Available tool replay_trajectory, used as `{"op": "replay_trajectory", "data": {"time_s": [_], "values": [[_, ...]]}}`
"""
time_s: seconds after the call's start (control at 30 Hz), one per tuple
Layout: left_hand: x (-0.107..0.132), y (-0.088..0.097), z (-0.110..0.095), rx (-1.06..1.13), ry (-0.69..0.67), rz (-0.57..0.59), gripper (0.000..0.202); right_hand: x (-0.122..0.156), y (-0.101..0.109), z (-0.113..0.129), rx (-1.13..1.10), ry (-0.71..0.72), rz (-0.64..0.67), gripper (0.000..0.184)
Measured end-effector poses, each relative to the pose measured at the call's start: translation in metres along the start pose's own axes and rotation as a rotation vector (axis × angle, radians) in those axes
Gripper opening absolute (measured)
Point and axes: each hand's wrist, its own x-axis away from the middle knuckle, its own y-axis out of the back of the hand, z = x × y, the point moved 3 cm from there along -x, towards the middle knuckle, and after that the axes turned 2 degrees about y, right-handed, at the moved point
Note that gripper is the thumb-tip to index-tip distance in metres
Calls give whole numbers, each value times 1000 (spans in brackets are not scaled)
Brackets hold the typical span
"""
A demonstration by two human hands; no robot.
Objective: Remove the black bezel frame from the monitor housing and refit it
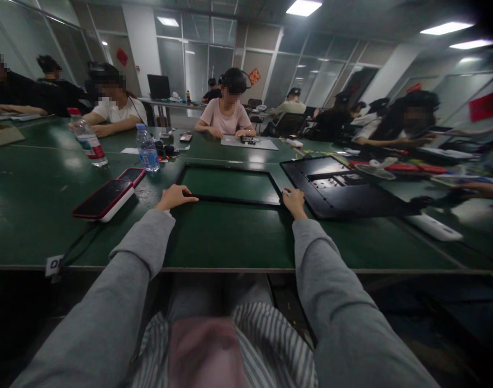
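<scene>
A thin black rectangular frame (234, 201) lies in front of me, with the green tabletop showing through its opening. My left hand (175, 198) grips its near left corner, thumb and fingers closed on the edge. At the near right corner, my right hand (294, 201) pinches the frame's other side. Just right of that hand lies a large flat black panel (351, 199) with a recessed section showing small metal parts. The undersides of my fingers are hidden.
Left of me, a red-edged phone (104, 198) rests on a white block with a cable. Two water bottles, one red-capped (88, 139) and one blue-capped (148, 151), stand beyond it. A white device (435, 227) lies right. Across the green table (230, 242) sits a person (226, 110); others work around.
</scene>
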Motion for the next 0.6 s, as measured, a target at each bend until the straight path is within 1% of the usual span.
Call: {"op": "replay_trajectory", "data": {"time_s": [0.07, 0.13, 0.17, 0.23, 0.27, 0.3, 0.33, 0.37, 0.4, 0.43, 0.47, 0.5, 0.57, 0.6], "values": [[-1, 1, 2, -13, 42, 27, 52, 3, 13, -2, 8, -49, -104, 51], [-2, 4, 3, 10, 76, 1, 53, 5, 33, -8, 0, -129, -269, 54], [-2, 5, 4, 30, 92, -16, 53, 6, 45, -12, -15, -191, -368, 55], [-3, 8, 5, 75, 124, -48, 52, 8, 69, -25, -62, -355, -560, 62], [-3, 8, 6, 101, 139, -65, 51, 9, 80, -34, -84, -481, -637, 68], [-3, 9, 7, 128, 154, -82, 51, 10, 89, -42, -99, -594, -680, 77], [-3, 10, 9, 155, 167, -100, 51, 12, 96, -51, -107, -714, -693, 84], [-4, 10, 10, 183, 177, -117, 51, 13, 100, -60, -118, -829, -677, 88], [-4, 11, 11, 212, 184, -134, 51, 15, 101, -69, -142, -912, -639, 90], [-4, 11, 12, 241, 186, -151, 51, 15, 100, -76, -191, -959, -597, 90], [-4, 12, 12, 272, 185, -167, 50, 15, 97, -83, -265, -962, -564, 88], [-3, 13, 11, 305, 182, -185, 49, 15, 92, -88, -351, -935, -549, 87], [-1, 16, 7, 380, 186, -226, 46, 16, 83, -95, -487, -860, -586, 88], [1, 18, 4, 420, 196, -246, 44, 16, 79, -97, -512, -826, -618, 90]]}}
